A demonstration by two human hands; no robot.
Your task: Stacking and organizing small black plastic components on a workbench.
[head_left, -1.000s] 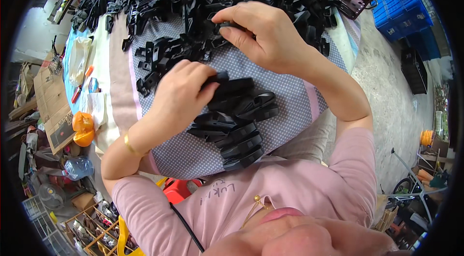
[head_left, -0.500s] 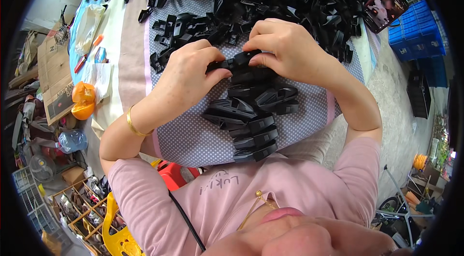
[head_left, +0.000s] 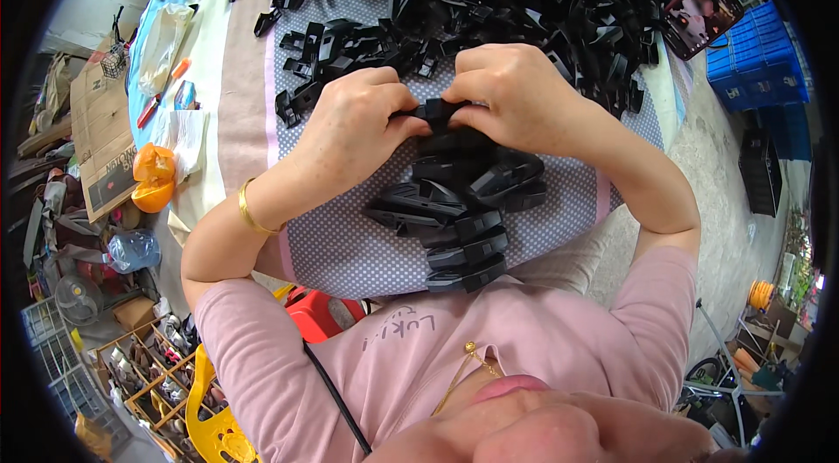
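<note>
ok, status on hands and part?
Left hand and right hand both pinching one black plastic clip. Assembled clips stacked below. Nothing in the way.

Black plastic parts [head_left: 454, 218] lie on a white cloth with small grey dots [head_left: 350, 236] edged by a pink stripe [head_left: 273, 87], beside a pale beige strip [head_left: 240, 105], a pink shirt [head_left: 419, 358], a gold bangle [head_left: 247, 211], blue crates [head_left: 756, 61] and a red stool [head_left: 319, 314].

Bright even daylight, fisheye-warped dark rim
</note>
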